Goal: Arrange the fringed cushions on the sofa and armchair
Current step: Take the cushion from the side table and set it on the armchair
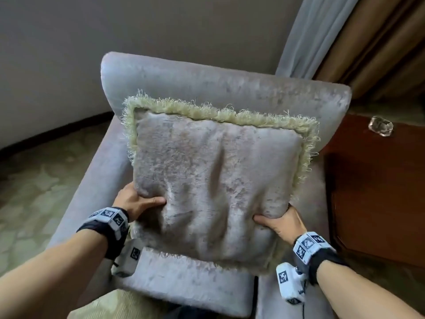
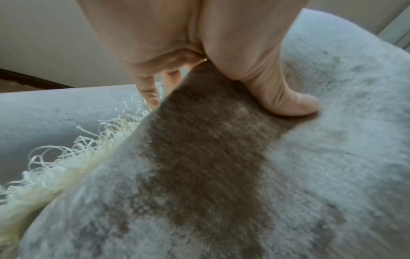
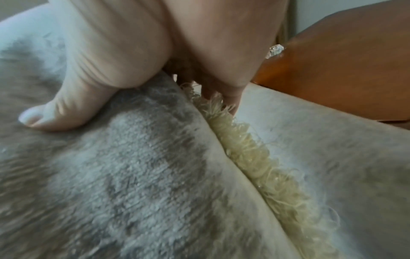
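Left hand [image 1: 135, 200] and right hand [image 1: 279, 221] each pinch a lower side of the fringed cushion [image 1: 213, 185], thumbs on the front face, fingers behind (wrist views confirm). Cushion at frame centre, propped upright against the armchair [image 1: 230, 88] back, bottom edge on the seat. Wooden side table [image 1: 379, 192] at right, glass piece [image 1: 380, 126] on it.

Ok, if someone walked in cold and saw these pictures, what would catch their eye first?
The big grey cushion with its pale fringe, held up over the armchair. The left hand and right hand grip its lower corners, thumbs on the front. Then the small glass object on the wooden table to the right.
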The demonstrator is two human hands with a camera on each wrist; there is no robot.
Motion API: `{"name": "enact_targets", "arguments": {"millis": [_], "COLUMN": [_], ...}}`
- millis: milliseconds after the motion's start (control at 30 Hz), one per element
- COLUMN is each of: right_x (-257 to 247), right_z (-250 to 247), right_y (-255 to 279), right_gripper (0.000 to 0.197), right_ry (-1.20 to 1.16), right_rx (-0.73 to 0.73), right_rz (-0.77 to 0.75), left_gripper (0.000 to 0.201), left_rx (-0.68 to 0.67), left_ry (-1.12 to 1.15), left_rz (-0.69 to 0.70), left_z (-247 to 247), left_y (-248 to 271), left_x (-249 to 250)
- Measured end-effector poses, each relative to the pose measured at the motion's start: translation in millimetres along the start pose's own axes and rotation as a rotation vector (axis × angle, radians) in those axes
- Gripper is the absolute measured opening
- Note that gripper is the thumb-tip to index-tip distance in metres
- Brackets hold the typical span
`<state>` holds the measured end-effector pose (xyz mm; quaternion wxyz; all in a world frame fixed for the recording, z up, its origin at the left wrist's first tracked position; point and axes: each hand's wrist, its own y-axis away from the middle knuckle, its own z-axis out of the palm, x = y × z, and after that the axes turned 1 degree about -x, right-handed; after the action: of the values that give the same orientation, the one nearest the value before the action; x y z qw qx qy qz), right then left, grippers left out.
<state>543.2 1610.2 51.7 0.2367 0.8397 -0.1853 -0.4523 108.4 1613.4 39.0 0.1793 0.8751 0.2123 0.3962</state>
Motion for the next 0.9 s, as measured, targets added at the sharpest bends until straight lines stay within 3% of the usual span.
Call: {"name": "enact_targets", "arguments": {"millis": [67,167,400,467,533,567,667,800,900], "right_x": [-0.3,5.3,16.7,27.6,32.8,31.5,33.7,35.8,30.5], "right_z": [20.8,43.1,68.4,77.7,87.7,91.8,100.8,108.8,104.0], "right_y": [-17.4,-47.2,-117.7,-131.3,-139.6,-143.0,-155.7,-158.6,-149.8], "right_gripper": [0.106,0.119,0.116,0.12,0.117,0.111,0.082,0.097,0.105], "right_ry": [-0.01,-0.02,0.11,0.134,0.161,0.165,0.155,0.174,0.209], "right_rx": [0.027,0.03,0.048,0.048,0.061,0.073,0.097,0.144,0.167], "right_rz": [0.031,0.084,0.187,0.195,0.195,0.198,0.221,0.216,0.192], "left_gripper": [0.089,0.091,0.096,0.078,0.035,0.028,0.058,0.106,0.11], "left_rx": [-0.039,-0.042,-0.071,-0.103,-0.155,-0.158,-0.111,-0.085,-0.082], "left_ry": [0.004,-0.025,-0.002,0.023,0.046,0.063,0.134,0.163,0.139], "left_rz": [0.008,0.021,-0.055,-0.042,-0.022,-0.015,0.004,0.021,-0.002], "left_z": [-3.6,2.7,33.5,46.1,57.0,61.4,74.0,81.3,79.7], "left_y": [-28.2,-66.9,-129.4,-144.6,-152.0,-156.1,-171.7,-180.6,-170.3], "left_x": [-7.0,-17.4,-46.1,-57.8,-57.8,-56.3,-61.6,-72.1,-69.7]}}
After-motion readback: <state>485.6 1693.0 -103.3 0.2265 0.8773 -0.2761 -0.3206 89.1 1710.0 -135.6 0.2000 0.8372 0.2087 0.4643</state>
